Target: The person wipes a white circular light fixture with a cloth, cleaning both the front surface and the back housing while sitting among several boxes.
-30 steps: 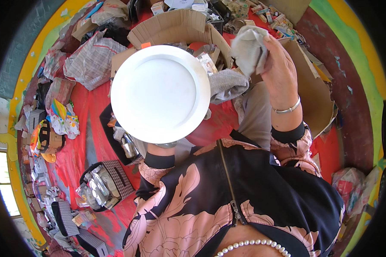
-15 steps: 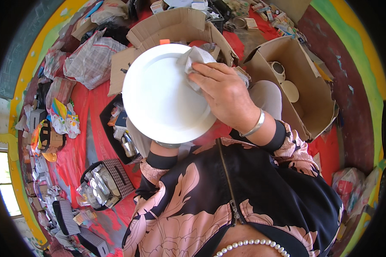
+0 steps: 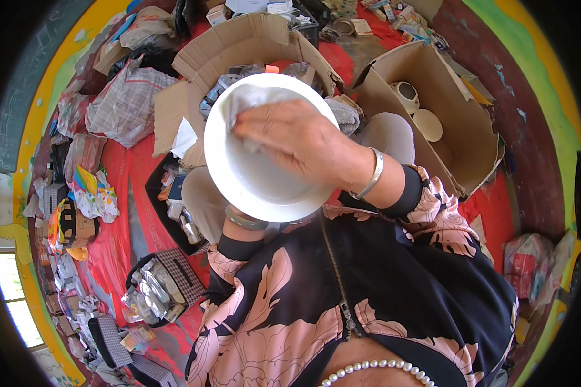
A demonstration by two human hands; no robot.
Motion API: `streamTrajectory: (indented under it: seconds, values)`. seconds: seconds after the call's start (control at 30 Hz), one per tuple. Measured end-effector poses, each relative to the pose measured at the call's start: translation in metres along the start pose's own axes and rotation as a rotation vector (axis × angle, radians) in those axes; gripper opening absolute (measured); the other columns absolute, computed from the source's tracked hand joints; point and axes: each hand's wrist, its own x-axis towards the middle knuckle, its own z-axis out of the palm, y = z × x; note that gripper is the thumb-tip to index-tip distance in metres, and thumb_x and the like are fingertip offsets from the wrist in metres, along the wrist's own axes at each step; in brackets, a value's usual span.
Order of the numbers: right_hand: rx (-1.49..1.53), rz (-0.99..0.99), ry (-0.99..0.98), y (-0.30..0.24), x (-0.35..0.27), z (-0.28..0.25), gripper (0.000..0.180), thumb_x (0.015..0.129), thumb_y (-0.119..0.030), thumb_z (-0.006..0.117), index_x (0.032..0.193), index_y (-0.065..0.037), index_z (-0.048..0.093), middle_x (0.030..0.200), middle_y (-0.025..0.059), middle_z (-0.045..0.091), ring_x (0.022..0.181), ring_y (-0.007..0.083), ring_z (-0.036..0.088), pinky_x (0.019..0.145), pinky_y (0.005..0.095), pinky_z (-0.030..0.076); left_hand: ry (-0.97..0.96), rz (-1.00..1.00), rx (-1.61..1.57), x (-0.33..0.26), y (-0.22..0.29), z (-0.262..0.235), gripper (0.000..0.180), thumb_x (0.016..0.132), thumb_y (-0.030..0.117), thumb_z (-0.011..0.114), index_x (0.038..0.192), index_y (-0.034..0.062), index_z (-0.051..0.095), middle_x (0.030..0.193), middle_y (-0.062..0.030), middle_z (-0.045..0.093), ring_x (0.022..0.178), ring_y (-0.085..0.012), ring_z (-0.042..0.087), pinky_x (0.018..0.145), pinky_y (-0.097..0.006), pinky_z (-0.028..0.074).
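A round white plate (image 3: 218, 161) is tilted in front of my body, above my lap. From below it comes my left wrist (image 3: 244, 226) with a bangle. The plate hides the fingers of my left hand, which holds it up from underneath. My right hand (image 3: 303, 138), with a silver bangle at the wrist, is closed over a crumpled whitish tissue (image 3: 244, 102). It presses the tissue to the upper left inside of the plate. Motion blurs the fingertips and the tissue.
Behind the plate stands an open cardboard box (image 3: 239, 42) with mixed items. A taller carton (image 3: 461, 119) at right holds white round pieces. To the left are a black bin (image 3: 158, 177), a checked fabric box (image 3: 177, 271) and a plaid bag (image 3: 126, 106). Red sheeting (image 3: 126, 174) covers the floor.
My right hand and the tissue have swept left across the plate, from its upper right rim to its upper left. The plate has shifted slightly right and tilted differently.
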Motion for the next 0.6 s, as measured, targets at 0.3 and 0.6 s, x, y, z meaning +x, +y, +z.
streamTrajectory:
  seconds: [0.3, 0.6]
  values:
    - [0.343, -0.271, -0.289, 0.012, 0.002, 0.010, 0.025, 0.076, -0.006, 0.059, 0.099, 0.005, 0.064, 0.106, 0.0180, 0.062, 0.096, 0.0305, 0.060, 0.083, 0.0368, 0.048, -0.018, 0.064, 0.481, -0.020, -0.008, -0.022, 0.055, 0.090, 0.039, 0.046, 0.132, 0.0046, 0.038, 0.129, -0.0101, 0.048, 0.117, -0.0242, 0.047, 0.100, -0.035, 0.037]
    - [-0.368, -0.110, -0.246, 0.034, -0.003, -0.016, 0.035, 0.075, -0.007, 0.058, 0.110, -0.005, 0.060, 0.111, 0.0068, 0.060, 0.097, 0.0217, 0.058, 0.093, 0.0346, 0.038, -0.010, 0.115, 0.785, -0.026, -0.016, -0.035, 0.054, 0.091, 0.038, 0.043, 0.133, 0.0048, 0.038, 0.130, -0.0103, 0.047, 0.117, -0.0245, 0.047, 0.100, -0.035, 0.036]
